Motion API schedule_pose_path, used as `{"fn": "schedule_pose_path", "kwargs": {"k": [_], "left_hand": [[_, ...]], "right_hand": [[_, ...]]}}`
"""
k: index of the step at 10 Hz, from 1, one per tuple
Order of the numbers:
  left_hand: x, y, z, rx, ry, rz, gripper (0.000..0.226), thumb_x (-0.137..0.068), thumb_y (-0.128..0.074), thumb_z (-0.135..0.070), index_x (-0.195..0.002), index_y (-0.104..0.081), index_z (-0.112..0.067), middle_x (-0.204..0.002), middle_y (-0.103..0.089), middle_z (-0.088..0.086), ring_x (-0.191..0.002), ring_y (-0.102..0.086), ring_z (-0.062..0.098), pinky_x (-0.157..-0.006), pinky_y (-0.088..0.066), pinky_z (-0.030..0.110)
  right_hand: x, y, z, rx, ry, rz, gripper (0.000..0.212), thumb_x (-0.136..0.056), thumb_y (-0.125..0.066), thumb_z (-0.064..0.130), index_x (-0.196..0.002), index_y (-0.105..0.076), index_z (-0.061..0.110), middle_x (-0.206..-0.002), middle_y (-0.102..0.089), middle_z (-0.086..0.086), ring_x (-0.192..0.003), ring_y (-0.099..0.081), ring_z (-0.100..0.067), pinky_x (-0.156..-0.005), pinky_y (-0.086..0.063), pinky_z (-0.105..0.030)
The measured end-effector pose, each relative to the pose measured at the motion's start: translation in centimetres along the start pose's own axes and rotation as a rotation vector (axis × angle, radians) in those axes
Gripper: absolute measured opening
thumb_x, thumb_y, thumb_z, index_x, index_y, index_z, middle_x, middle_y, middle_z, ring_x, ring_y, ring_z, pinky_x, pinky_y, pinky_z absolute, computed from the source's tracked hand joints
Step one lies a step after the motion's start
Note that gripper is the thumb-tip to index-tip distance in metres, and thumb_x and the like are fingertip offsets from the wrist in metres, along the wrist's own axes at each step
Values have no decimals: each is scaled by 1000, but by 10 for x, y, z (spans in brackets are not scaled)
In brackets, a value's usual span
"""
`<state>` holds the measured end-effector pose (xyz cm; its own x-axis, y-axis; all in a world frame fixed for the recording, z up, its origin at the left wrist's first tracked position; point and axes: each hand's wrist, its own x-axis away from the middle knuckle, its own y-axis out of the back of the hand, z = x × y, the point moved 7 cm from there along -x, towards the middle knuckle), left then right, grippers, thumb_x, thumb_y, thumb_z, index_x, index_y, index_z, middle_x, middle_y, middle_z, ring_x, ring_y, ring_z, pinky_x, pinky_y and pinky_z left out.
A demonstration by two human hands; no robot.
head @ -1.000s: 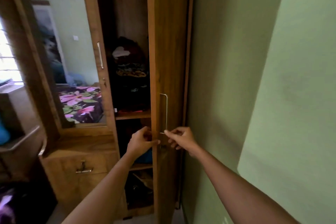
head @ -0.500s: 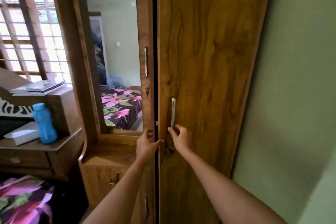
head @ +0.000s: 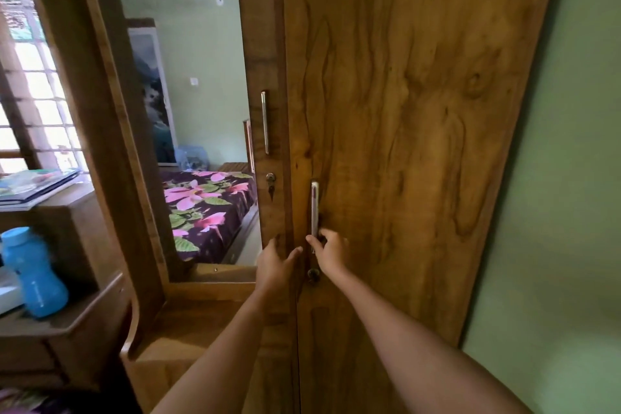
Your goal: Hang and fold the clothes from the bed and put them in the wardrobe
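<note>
The wardrobe (head: 420, 111) fills the middle of the view, shut. At 6 o'clock the right hand (head: 331, 254) has its fingers curled round the lower end of the long metal handle (head: 315, 205). At that hand's 9 o'clock, the left hand (head: 275, 262) lies flat, fingers relaxed, against the mirrored door (head: 262, 27). A blue bottle (head: 33, 276) stands on a shelf at 8 o'clock.

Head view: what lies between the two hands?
In the head view, only the seam between the doors of the wardrobe separates left hand from right hand, which grips the door handle.
</note>
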<state>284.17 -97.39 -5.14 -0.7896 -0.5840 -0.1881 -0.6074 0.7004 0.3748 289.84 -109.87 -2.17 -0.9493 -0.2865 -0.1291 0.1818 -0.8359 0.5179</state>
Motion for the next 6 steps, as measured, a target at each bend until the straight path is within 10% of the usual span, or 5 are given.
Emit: {"fn": "schedule_pose_path", "kwargs": {"k": [4,6], "left_hand": [[-21,-19,0,-51,30,33,39,-93,-55,-17,-130,-45,-11,-121,-59,7,-100,-61,17,-79,-53,29],[15,-6,-7,-124,15,-57,31,-90,-59,-17,-120,-50,-14,-114,-61,5,-99,-61,16,-82,-52,31]], "right_hand": [[-15,13,-18,-38,-3,-124,44,-85,-67,38,-119,-58,11,-116,-61,-3,-100,-55,-12,-65,-38,-15],[-2,21,-35,56,-64,148,61,-89,-63,37,-140,-39,13,-143,-41,-10,-131,-40,-24,-101,-40,-34]]}}
